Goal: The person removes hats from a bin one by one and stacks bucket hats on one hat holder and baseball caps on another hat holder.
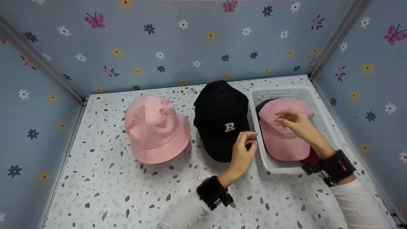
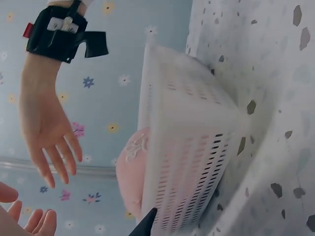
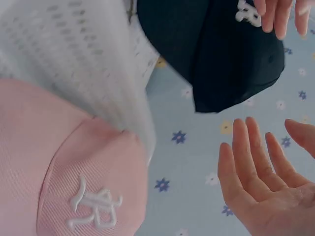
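A pink baseball cap [image 1: 283,148] with white embroidery lies in the white plastic basket [image 1: 318,105], over a dark cap [image 1: 262,106] and something dark red [image 1: 310,157], both mostly hidden. Above this pink cap hovers my right hand [image 1: 300,128], holding nothing; the right wrist view shows its fingers [image 3: 246,162] apart and nearly straight. To the left of the basket a black cap [image 1: 219,105] with a silver letter R rests on the table. My left hand [image 1: 243,154] is over the right side of its brim, close to the basket wall, fingers relaxed and nothing in them.
On the left of the speckled white table [image 1: 105,190] sits a pink bucket hat [image 1: 152,127], brim toward me. Blue panels [image 1: 197,41] with flowers and butterflies wall in the back and both sides. The basket stands near the right panel [image 1: 375,95].
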Motion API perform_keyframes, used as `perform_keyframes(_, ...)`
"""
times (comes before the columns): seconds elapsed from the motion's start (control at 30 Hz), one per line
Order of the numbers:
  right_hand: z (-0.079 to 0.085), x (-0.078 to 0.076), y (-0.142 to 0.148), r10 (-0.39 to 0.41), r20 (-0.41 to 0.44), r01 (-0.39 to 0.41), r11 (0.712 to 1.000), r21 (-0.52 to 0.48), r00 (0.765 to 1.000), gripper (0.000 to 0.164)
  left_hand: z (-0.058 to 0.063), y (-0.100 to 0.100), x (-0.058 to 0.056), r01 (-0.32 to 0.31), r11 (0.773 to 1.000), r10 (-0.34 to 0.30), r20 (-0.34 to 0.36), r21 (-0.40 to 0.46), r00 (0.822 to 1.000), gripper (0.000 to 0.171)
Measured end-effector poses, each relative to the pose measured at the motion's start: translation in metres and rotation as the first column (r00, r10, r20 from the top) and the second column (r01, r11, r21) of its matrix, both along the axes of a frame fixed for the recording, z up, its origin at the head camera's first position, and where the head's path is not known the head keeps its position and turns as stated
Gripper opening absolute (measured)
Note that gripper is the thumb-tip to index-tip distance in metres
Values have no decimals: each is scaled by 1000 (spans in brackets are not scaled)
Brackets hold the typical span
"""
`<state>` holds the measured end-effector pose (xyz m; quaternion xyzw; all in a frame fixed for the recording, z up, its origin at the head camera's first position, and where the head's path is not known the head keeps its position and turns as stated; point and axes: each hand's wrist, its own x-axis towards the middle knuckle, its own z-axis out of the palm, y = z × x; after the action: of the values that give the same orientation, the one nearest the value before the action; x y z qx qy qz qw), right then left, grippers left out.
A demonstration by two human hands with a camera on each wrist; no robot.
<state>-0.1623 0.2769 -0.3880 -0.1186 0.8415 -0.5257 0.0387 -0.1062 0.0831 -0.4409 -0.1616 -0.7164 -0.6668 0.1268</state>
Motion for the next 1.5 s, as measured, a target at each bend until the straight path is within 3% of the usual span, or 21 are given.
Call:
perform_keyframes(0.1,-4,-11,8,-21,-56,22,999,26,998,28,-7,10,3,36,999,-34,79,-32,996,24)
perform_keyframes(0.27,-14,-28,23,-84,-99,88,995,39,992,26,-16,23,9,108,991,-89,219,-74,972,34)
perform_keyframes(0.47,-30,-44,38,-206,-128,213,976,47,970,28,-28,36,12,153,963,-78,311,-222,947,51)
perform_keyframes(0.6,-34,-48,44,-274,-143,290,952,101,951,29,-37,44,14,172,949,-57,392,-265,918,62)
perform_keyframes(0.83,-35,-55,50,-317,-144,340,922,186,938,32,-51,51,11,181,965,-67,489,-191,870,68)
perform_keyframes(1.0,-39,-61,53,-323,-149,349,912,215,935,35,-60,50,9,193,976,-102,569,-101,816,49)
perform_keyframes(1.23,-40,-67,59,-296,-131,320,917,237,946,43,-66,50,6,197,980,-165,608,14,777,35)
perform_keyframes(1.33,-40,-69,63,-280,-89,294,920,259,956,50,-66,50,6,197,980,-180,613,40,769,34)
perform_keyframes(1.5,-39,-74,69,-263,15,247,922,298,965,64,-67,50,7,193,979,-189,597,58,780,36)
